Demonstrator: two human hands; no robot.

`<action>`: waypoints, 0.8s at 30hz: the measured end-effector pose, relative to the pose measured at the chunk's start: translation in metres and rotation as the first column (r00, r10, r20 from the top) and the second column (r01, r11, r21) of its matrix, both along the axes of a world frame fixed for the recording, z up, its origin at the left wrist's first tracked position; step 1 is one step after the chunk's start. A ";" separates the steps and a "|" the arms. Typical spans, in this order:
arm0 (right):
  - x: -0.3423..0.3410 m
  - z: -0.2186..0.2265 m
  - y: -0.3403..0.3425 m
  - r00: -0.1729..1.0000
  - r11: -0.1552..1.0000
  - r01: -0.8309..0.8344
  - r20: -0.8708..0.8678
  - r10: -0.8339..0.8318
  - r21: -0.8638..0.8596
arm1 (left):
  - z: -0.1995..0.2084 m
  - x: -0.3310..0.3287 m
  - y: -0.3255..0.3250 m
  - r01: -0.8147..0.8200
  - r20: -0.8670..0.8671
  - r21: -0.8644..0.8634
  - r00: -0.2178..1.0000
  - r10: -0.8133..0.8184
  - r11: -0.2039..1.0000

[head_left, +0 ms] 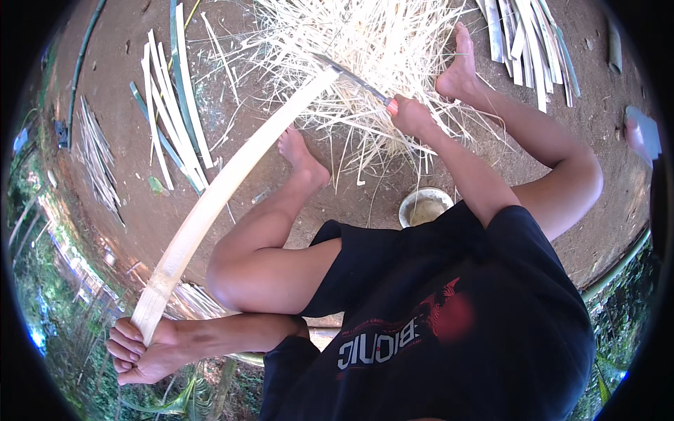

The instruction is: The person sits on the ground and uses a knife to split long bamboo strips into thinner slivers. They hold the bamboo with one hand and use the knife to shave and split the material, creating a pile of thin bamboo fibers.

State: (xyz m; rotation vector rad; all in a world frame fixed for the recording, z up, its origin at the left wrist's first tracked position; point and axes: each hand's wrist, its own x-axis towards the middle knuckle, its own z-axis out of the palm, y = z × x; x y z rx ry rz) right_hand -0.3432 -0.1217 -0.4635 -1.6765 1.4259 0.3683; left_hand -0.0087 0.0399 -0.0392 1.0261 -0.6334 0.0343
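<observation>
A long pale bamboo strip (pixel 228 179) runs slantwise from the lower left up to the middle of the view. My left hand (pixel 145 349) is closed around its near end, beside a darker node. In my right hand (pixel 413 116) is a knife (pixel 366 87) with a red handle, its long blade pointing up and left. The blade meets the far end of the strip, over a heap of thin pale shavings (pixel 379 42). My right fingers wrap the handle and hide most of it.
Split bamboo strips (pixel 172 112) lie at the left, with another bundle (pixel 530 45) at the upper right. Thinner slivers (pixel 98 154) rest farther left. A bowl (pixel 425 206) stands on the dirt between my legs. My bare feet flank the shavings. Greenery borders the ground.
</observation>
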 end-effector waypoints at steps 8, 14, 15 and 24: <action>0.001 0.014 0.016 0.999 1.000 0.007 0.039 -0.007 -0.011 | -0.013 0.029 0.011 -0.229 0.064 -0.006 0.971 0.229 0.973; 0.029 0.078 0.032 0.963 0.992 -0.123 0.242 0.119 0.002 | -0.014 0.032 -0.002 -0.416 0.024 0.034 0.909 0.416 0.909; 0.029 0.078 0.033 0.960 0.989 -0.146 0.239 0.146 -0.018 | -0.014 0.033 -0.007 -0.448 0.024 0.044 0.894 0.447 0.893; 0.003 0.020 0.029 0.997 0.999 -0.013 0.080 0.010 0.040 | -0.020 0.070 -0.040 -0.546 0.064 0.139 0.837 0.543 0.826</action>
